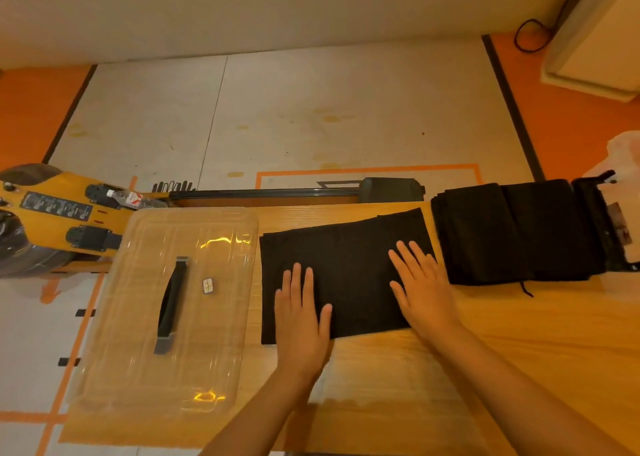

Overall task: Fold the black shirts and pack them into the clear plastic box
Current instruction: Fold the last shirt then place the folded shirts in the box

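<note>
A black shirt (349,265) lies folded into a flat rectangle on the wooden table (519,351), in the middle. My left hand (301,320) rests flat on its near left part, fingers apart. My right hand (420,292) presses flat on its right side, fingers spread. To the right sits a stack of folded black shirts (512,233). The clear plastic box (166,310) stands on the left of the table with its lid on; a black handle (171,305) runs along the lid.
A yellow rowing machine (55,213) with a plastic bottle (126,199) stands behind the table at the left; its rail (277,194) runs along the far edge. A white plastic bag (623,164) sits at the far right. A white cabinet (602,39) stands in the corner.
</note>
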